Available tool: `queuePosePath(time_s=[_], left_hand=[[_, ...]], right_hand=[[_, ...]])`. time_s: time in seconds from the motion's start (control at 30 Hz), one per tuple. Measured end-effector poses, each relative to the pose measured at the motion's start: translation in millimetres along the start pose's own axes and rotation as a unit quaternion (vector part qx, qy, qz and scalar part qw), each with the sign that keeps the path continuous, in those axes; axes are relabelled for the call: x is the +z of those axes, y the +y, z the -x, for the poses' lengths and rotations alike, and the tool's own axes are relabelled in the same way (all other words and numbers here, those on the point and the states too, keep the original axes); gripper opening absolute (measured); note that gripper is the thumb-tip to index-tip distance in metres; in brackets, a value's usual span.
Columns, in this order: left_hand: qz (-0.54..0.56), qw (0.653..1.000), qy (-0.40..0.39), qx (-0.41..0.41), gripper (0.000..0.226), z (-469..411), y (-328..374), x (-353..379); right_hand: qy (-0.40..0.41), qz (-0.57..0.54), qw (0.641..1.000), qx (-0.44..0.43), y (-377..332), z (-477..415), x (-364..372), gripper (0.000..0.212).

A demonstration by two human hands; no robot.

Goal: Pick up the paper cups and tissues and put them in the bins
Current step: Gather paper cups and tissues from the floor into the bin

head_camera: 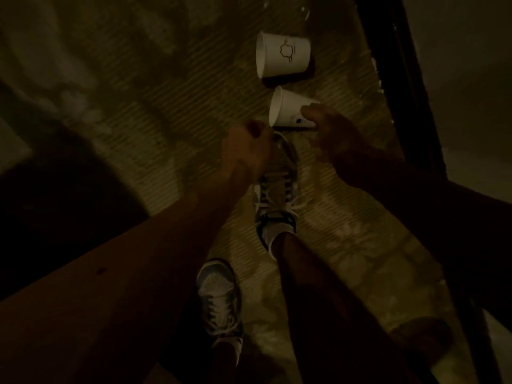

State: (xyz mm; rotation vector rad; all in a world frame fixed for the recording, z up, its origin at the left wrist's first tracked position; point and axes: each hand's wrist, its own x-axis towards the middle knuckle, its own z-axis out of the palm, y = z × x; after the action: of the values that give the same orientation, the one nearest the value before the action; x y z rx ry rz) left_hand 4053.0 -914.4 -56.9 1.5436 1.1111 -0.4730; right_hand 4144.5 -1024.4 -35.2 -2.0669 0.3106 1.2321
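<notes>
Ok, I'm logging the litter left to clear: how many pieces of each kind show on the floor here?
Paper cups: 2, the far cup lying on its side and the near cup gripped at its base by the right hand.
Tissues: 0 in view.
Total: 2.

Floor (138, 92) left of the cups is open mat, w/ plenty of room to reach in. Far cup (282, 55) & near cup (288, 110) lie on their sides, only a thin gap btwn them. Right side is tight: a dark furniture frame (393, 79) runs close alongside both. Front shoe (277, 184) sits just below the near cup's rim. Left hand (246, 145) crowds the rim side; right hand (332, 134) grips the base end.
</notes>
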Motion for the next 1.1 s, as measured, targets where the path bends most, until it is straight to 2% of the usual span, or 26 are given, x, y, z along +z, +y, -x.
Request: queuePosePath(time_s=[0.13, 0.33, 0.43, 0.5, 0.6, 0.63, 0.73, 0.83, 0.97, 1.03, 1.1], left_hand=[[0.008, 1.0, -0.008, -0.015, 0.036, -28.5, 10.2, 18.4], [0.001, 1.0, -0.001, 0.019, 0.039, -39.7, 20.3, 30.3], [-0.031, 0.998, 0.044, 0.035, 0.045, -35.8, 22.2, 19.5], [-0.066, 0.994, 0.08, 0.035, 0.05, -33.5, 21.9, 5.5], [-0.078, 0.99, 0.113, 0.037, 0.046, -34.4, 19.0, -18.2], [-0.09, 0.989, 0.115, 0.035, 0.044, -36.2, 18.3, -24.9], [-0.072, 0.994, 0.076, 0.021, 0.04, -48.2, 15.2, -36.7], [-0.08, 0.996, 0.033, 0.034, 0.049, -64.3, 15.0, -38.1], [-0.053, 0.997, -0.015, 0.046, 0.055, -83.5, 20.5, -35.0], [-0.017, 0.998, -0.054, 0.032, 0.042, -85.8, 26.5, -36.2], [-0.011, 0.997, -0.06, 0.039, 0.03, -82.5, 34.4, -42.9]], right_hand=[[0.026, -0.045, 0.999, 0.017, 3.3, -35.0, -1.3, 0.044], [-0.017, -0.031, 0.999, 0.019, 4.6, -52.6, -4.5, 0.037], [-0.042, 0.126, 0.99, -0.051, -3.4, -58.4, -6.1, 0.035], [-0.01, 0.242, 0.963, -0.113, -12.8, -63.1, -8.4, 0.04], [0.074, 0.223, 0.959, -0.16, -28.9, -77.6, -8.4, 0.06], [0.074, 0.243, 0.951, -0.174, -35.1, -84.4, -6.2, 0.066], [0.04, 0.32, 0.924, -0.204, -48.7, -105.9, 2.4, 0.072], [-0.008, 0.362, 0.912, -0.193, -54.9, -125.0, 7.0, 0.079], [-0.08, 0.313, 0.936, -0.138, -56.0, -134.5, 8.6, 0.082], [-0.113, 0.252, 0.956, -0.102, -55.9, -127.2, 6.2, 0.085], [-0.146, 0.194, 0.968, -0.062, -62.0, -115.6, 3.7, 0.084]])
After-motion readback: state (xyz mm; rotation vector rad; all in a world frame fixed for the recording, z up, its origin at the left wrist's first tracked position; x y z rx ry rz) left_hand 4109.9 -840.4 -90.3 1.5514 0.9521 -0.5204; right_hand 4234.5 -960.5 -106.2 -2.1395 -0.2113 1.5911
